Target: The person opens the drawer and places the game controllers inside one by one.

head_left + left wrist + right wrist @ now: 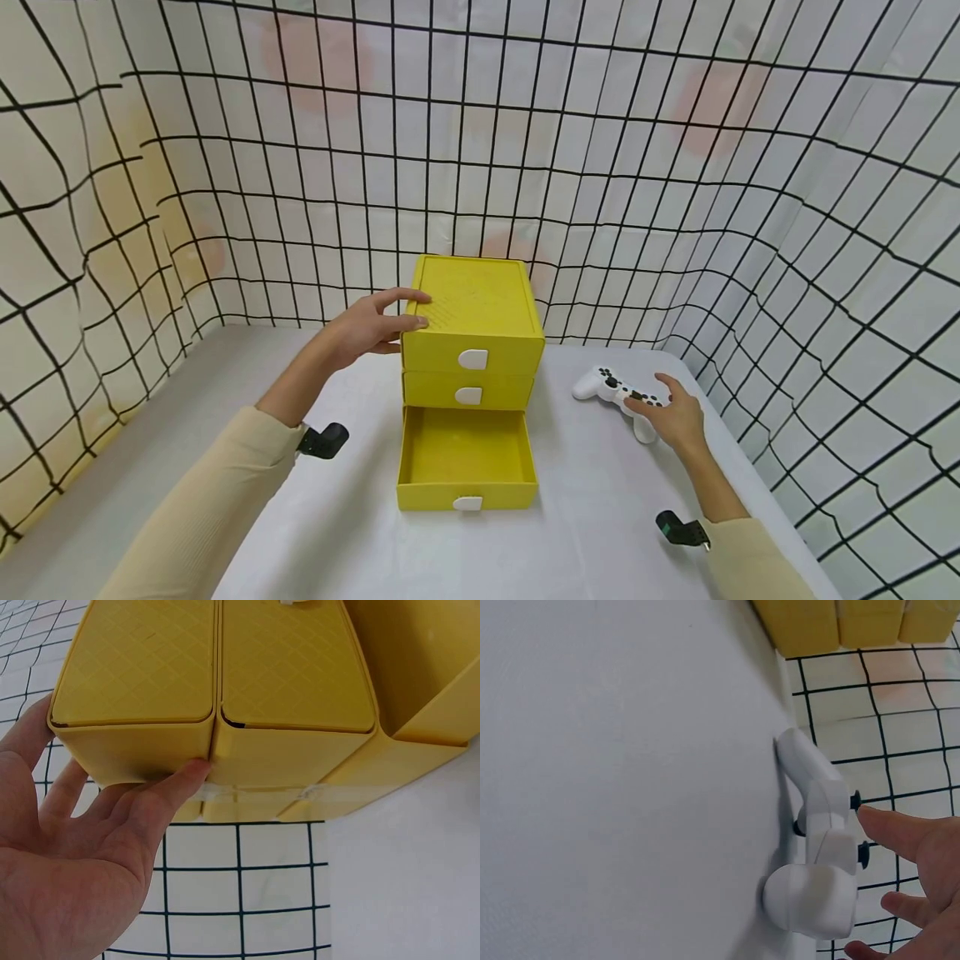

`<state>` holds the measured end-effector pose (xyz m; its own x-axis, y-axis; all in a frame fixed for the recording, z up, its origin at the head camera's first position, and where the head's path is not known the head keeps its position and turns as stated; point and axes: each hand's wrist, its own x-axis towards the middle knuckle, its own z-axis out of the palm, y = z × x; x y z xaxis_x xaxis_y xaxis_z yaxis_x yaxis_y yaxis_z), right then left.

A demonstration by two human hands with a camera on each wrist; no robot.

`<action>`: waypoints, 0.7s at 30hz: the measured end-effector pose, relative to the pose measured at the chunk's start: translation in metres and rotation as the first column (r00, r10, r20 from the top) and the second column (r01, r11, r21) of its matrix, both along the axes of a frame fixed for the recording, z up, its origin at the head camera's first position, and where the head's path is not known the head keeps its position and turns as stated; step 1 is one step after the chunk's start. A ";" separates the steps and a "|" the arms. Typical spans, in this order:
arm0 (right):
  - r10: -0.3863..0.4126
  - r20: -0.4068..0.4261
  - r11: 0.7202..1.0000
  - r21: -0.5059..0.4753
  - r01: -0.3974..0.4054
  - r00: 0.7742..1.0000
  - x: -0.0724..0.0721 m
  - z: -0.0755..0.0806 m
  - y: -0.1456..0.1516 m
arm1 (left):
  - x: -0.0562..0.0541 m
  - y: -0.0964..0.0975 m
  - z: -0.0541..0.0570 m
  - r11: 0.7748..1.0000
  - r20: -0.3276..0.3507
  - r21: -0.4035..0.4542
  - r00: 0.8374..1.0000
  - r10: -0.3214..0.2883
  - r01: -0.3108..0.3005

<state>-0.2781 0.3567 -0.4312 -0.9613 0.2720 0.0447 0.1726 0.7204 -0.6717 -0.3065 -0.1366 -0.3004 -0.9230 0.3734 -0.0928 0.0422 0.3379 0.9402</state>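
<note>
A yellow three-drawer unit (pixel 480 292) stands mid-table, its lowest drawer (pixel 427 498) pulled out with a bare inside. My left hand (pixel 362 327) rests on the unit's top left edge, with two digits lying on top and the others down the left side. The left wrist view shows those fingers (pixel 187 780) against the yellow side wall. At the right lies a white game controller (pixel 600 383) with black buttons and sticks. Over its near right end my right hand (pixel 681 418) is spread; in the right wrist view a fingertip (pixel 870 817) is right at a stick.
Black wire grid panels (pixel 480 117) surround the back and both sides, with pale cloth behind them. White covering lies over the table (pixel 585 517). Each wrist carries a small black camera, one on the left sleeve (pixel 247 442) and one on the right.
</note>
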 end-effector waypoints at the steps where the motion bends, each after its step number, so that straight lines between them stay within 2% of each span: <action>1: -0.002 0.011 1.000 0.003 0.002 1.000 -0.001 -0.002 0.001 | 0.000 0.000 0.000 1.000 0.001 0.001 1.000 0.000 0.000; 11: -0.019 0.028 1.000 0.003 0.019 0.999 -0.011 -0.021 0.005 | 0.000 0.000 0.001 1.000 0.000 0.004 1.000 -0.002 0.002; 21: -0.046 0.017 0.999 -0.015 0.046 0.999 -0.012 -0.023 -0.003 | 0.000 0.000 0.001 1.000 -0.006 -0.001 1.000 -0.004 0.004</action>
<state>-0.2904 0.3540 -0.4545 -0.9483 0.3165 0.0242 0.2168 0.7013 -0.6791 -0.3060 -0.1365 -0.2992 -0.9221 0.3769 -0.0881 0.0487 0.3389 0.9396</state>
